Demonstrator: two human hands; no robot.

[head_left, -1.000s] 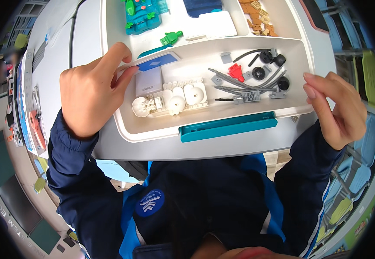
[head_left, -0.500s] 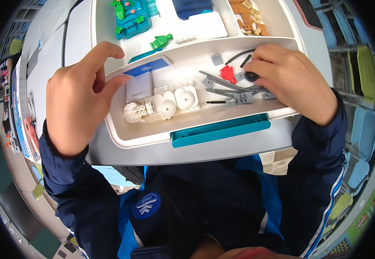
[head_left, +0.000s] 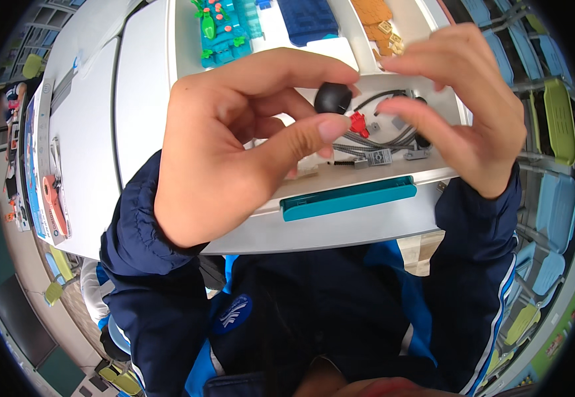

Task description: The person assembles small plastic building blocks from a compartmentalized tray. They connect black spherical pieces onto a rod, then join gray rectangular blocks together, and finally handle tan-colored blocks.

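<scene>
Left hand [head_left: 224,145] has swung in over the tray, and the right hand [head_left: 489,119] has lifted off the loose parts since half a second ago. White tray [head_left: 185,40]: smooth hard plastic, walled compartments, far edge cut off by the top of the view. Left hand's thumb and fingertips pinch a small piece, raised above the front compartment; right fingers spread, thumb apart, nothing visible between them, motion-blurred. Long teal handle [head_left: 349,198] on the front wall, flat and glossy. Dark blue piece [head_left: 308,21] behind, fabric-like surface, top cut off. Grey ribbed hoses [head_left: 380,145] curve along the compartment floor, right ends partly behind the right thumb. Left side of that compartment mostly hidden by the left hand. Angular red piece [head_left: 359,124] just beside the hoses. Pinched piece: black rounded part [head_left: 332,98], smooth, matte; underside can't be made out.
</scene>
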